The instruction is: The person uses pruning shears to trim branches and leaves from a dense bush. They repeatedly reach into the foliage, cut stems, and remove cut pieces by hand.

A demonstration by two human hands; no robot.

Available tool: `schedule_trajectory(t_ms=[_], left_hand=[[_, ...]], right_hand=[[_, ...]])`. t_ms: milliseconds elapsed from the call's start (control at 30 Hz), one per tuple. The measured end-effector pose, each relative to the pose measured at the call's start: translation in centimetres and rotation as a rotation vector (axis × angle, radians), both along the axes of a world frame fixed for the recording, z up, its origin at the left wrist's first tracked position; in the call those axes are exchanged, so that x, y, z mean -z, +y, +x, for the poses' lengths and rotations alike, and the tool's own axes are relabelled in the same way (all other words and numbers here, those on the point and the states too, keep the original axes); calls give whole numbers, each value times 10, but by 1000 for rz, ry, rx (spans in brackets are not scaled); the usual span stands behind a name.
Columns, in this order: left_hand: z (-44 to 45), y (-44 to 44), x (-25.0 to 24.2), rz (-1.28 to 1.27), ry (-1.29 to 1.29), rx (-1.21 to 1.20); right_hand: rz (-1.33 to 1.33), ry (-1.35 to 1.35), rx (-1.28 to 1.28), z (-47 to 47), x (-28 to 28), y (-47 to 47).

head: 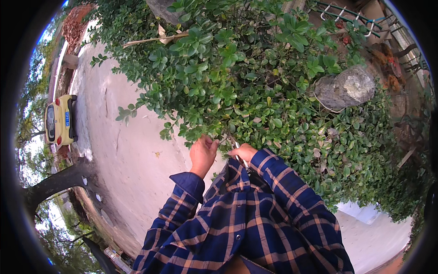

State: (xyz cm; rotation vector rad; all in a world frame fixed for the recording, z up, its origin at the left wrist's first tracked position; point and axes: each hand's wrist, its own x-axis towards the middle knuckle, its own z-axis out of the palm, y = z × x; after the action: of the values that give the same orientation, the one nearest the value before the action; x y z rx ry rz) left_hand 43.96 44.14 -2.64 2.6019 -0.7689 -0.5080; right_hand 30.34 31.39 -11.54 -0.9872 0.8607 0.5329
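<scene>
A dense leafy green hedge (239,85) fills the view before me. At its near edge, my left hand (203,154) has its fingers pinched together among the leaves, on what looks like a thin twig. Close on its right, my right hand (243,152) is closed around the handles of a metal cutting tool (236,145), perhaps pruning shears. The tool points up into the foliage; its tip is partly hidden by leaves, and its lower end shows under my palm.
A rough stone post (344,89) rises from the hedge at right, with another stone (166,10) at the top. Pale concrete pavement (126,137) lies at left, with a yellow car (61,120) and a tree trunk (58,183) beyond. Chickens (390,66) stand near a fence at upper right.
</scene>
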Motion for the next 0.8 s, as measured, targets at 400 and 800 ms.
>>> schedule_trajectory(t_ms=[400,800], left_hand=[[25,-2,-16,-321,-181,-251],[23,-36,-42,75,-263,383]], right_hand=[[161,27,32,-13,-1,-12],[22,26,58,13,-2,-12]])
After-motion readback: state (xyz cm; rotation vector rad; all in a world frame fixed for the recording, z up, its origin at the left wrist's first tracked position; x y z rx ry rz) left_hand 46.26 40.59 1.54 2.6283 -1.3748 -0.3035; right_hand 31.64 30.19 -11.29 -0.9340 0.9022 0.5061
